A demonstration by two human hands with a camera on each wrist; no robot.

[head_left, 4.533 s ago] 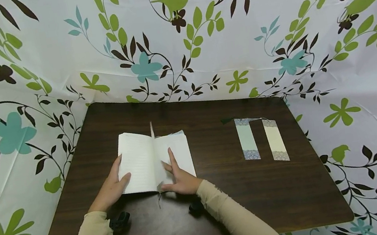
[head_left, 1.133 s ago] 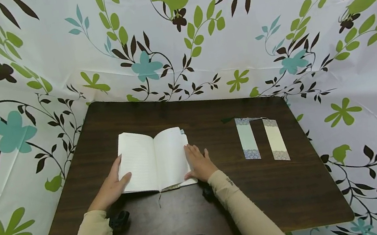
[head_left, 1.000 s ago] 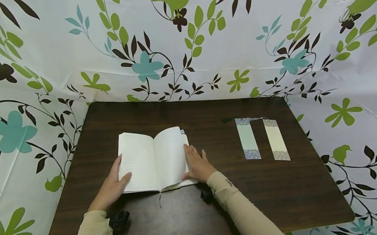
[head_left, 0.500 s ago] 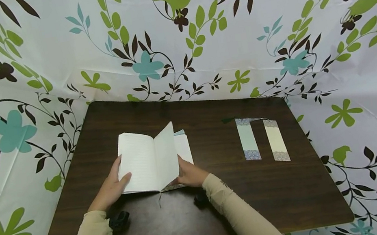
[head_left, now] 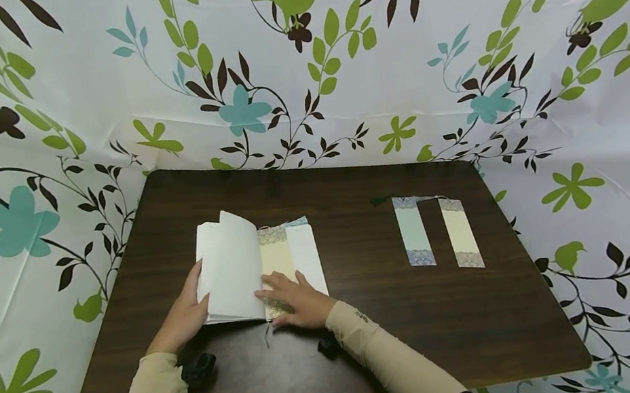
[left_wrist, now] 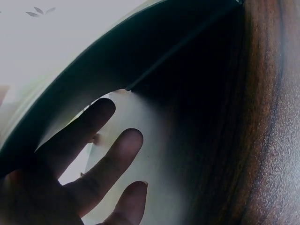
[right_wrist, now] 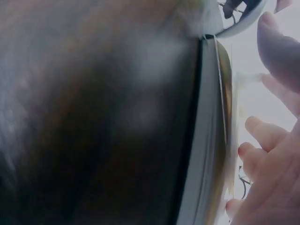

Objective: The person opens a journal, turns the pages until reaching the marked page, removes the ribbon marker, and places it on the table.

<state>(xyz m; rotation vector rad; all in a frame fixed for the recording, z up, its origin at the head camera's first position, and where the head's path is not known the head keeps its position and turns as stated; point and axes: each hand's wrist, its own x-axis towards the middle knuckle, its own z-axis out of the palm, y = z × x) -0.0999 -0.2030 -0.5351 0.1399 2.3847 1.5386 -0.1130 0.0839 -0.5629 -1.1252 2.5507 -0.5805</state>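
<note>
An open notebook (head_left: 308, 259) lies on the brown table, left of centre. My left hand (head_left: 182, 317) holds its left edge, thumb on the pages; the left wrist view shows fingers (left_wrist: 124, 145) spread under the raised cover (left_wrist: 89, 70). A lifted page (head_left: 240, 253) leans over the left side, its top corner curling up. On the right side a cream bookmark (head_left: 275, 247) with patterned ends lies along the spine. My right hand (head_left: 301, 302) rests over its lower part, fingers loosely extended. In the right wrist view, that hand (right_wrist: 276, 145) is beside the page edges (right_wrist: 206, 136).
To the right lie a pale green bookmark (head_left: 414, 232) and a cream bookmark (head_left: 461, 234), with tassels at their tops. A bluish tip (head_left: 298, 222) sticks out above the notebook. A patterned cloth (head_left: 296, 76) hangs behind the table (head_left: 466, 330).
My right hand has moved from the notebook's right edge to near the spine. The page it was lifting has gone over to the left, uncovering the cream bookmark. My left hand has stayed in place.
</note>
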